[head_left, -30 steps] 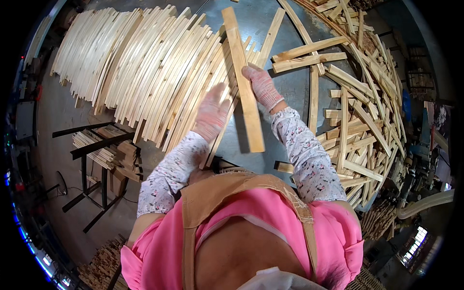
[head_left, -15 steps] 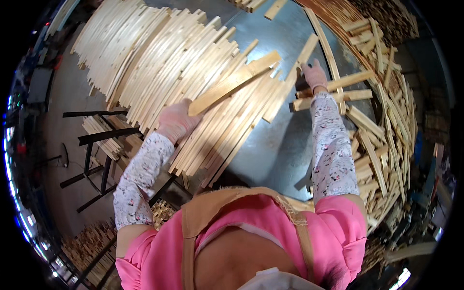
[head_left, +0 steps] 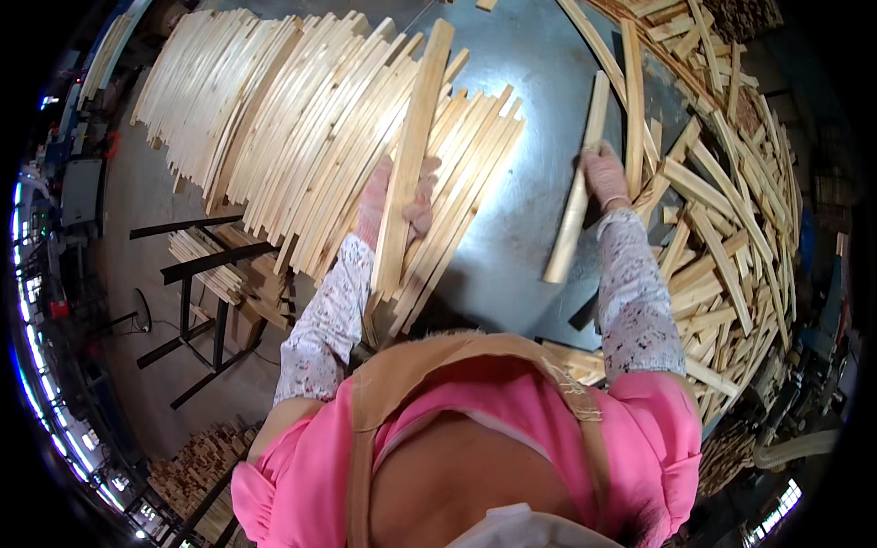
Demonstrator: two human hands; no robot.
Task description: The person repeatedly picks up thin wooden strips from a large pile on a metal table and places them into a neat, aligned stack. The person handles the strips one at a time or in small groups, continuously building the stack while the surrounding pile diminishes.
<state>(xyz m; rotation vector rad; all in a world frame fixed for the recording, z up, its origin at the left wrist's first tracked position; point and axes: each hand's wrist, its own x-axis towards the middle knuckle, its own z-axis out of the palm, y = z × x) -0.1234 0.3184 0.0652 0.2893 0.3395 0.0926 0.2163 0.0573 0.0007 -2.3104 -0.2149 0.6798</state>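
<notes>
At the table [head_left: 498,251], right hand [head_left: 606,176] grips 1 slat [head_left: 568,233].

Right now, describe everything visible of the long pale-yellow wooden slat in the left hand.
Long, flat, narrow and straight-edged, the slat looks like bare wood. It slants from upper right to lower left, held below its middle by the left hand, which shows on both sides. Behind it lie thin pale wooden strips; whether they touch is unclear.

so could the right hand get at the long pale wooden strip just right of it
Probably yes: that long strip lies close beside the right hand, apparently uncovered there, though the hand holds another pale wooden piece.
</notes>
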